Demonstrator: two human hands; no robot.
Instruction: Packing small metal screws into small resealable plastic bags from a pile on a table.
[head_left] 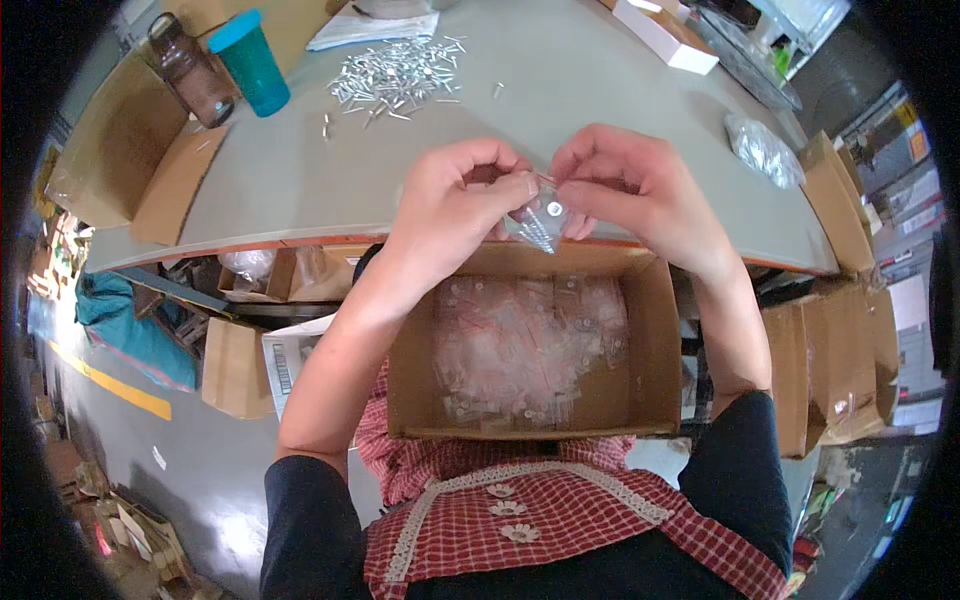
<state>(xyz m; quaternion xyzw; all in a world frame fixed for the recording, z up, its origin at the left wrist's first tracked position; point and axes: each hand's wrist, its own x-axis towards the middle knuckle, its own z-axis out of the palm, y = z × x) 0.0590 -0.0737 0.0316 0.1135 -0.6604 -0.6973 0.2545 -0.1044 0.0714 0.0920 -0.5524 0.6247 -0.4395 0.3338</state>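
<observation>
Both my hands pinch the top edge of a small clear zip bag [540,222], which has a red line along its mouth. Inside it lie screws and a round white piece. My left hand [470,195] grips the bag's left corner with thumb and fingers; my right hand [630,185] has the right corner. Right below the hands, on my lap at the table's edge, is an open cardboard box [410,390]. Many similar small clear bags [520,345] with red lines fill its bottom. Past my hands, a pile of silver screws [395,78] lies on the grey table [300,180].
A teal bottle [250,65] and a brown bottle [190,70] stand at the far left beside an open carton [120,140]. To the right lie a clear plastic bag [765,150] and a white box [665,38]. More cartons [835,365] stand by my right elbow.
</observation>
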